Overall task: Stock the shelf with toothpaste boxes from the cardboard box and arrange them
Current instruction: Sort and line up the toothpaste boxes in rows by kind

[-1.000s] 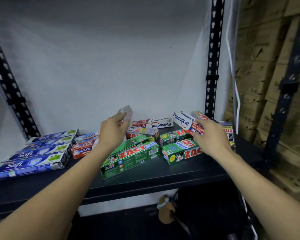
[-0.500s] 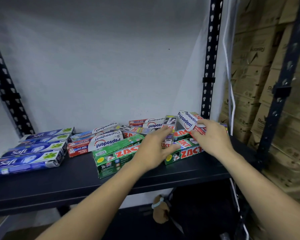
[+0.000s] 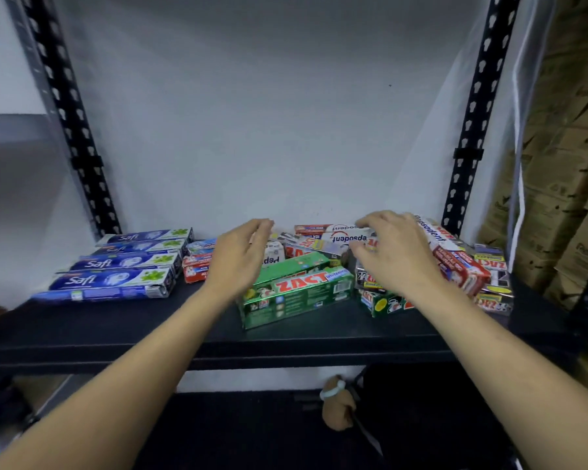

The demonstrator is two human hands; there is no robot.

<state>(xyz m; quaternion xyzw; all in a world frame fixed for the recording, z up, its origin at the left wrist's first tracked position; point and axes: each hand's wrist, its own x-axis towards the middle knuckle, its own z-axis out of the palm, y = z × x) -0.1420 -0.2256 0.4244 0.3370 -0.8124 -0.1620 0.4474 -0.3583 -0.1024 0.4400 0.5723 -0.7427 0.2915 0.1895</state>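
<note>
A: From the head camera, how do the arms lie?

B: Both forearms reach forward and up from the lower corners, over the front edge of the black shelf (image 3: 116, 334). The left hand (image 3: 241, 257) hangs palm down above the middle of the shelf. Its fingers are loosely bent and a little apart, gripping nothing.

A: What lies under it?

B: A green Zact box (image 3: 299, 293) lying slantwise, and behind it a white Pepsodent box (image 3: 275, 254) partly hidden by the hand.

A: And the right?

B: The right hand (image 3: 396, 256) arches palm down over a loose pile of Zact boxes (image 3: 387, 301), thumb set apart from the bent fingers. Nothing is pinched. Whether the fingertips touch the pile, I cannot tell.

A: The rest of the stock?

B: Four blue Safi boxes (image 3: 112, 281) lie side by side in a neat row at the left end. Two Pepsodent boxes (image 3: 345, 236) lie along the white wall between the hands. A red-and-white box (image 3: 459, 266) leans on the pile just right of the right hand.

A: Beyond the rack?

B: Stacked brown cartons (image 3: 564, 205), to the right of the black upright (image 3: 469, 130).
</note>
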